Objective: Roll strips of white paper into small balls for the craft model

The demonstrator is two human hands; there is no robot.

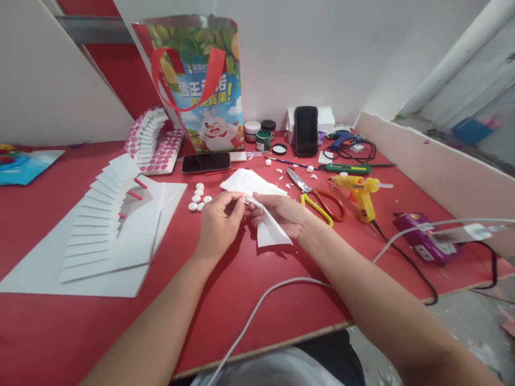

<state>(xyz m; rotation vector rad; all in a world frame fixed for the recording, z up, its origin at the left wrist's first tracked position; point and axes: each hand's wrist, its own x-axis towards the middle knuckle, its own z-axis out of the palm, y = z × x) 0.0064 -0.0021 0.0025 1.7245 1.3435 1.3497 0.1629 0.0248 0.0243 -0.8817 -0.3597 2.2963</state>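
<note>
Both of my hands meet over the red table around one white tissue paper piece [273,229], gathered at its top and flaring out below. My left hand [220,217] pinches the gathered end between thumb and fingers. My right hand [284,212] grips the same piece just beside, its fingers curled around the fold. Right behind them lies a flat stack of white tissue paper [253,182]. A cluster of small white rolled balls [197,198] sits left of my left hand. Scissors [316,195] with red and yellow handles rest to the right, among white scraps.
At left, a stepped white foam-board model [96,214] stands on white sheets. Behind are a printed bag [201,123], a phone lying flat [206,162], paint jars [263,140] and an upright phone [306,131]. A yellow glue gun [360,193], purple box [426,238] and white cable [277,289] are to the right.
</note>
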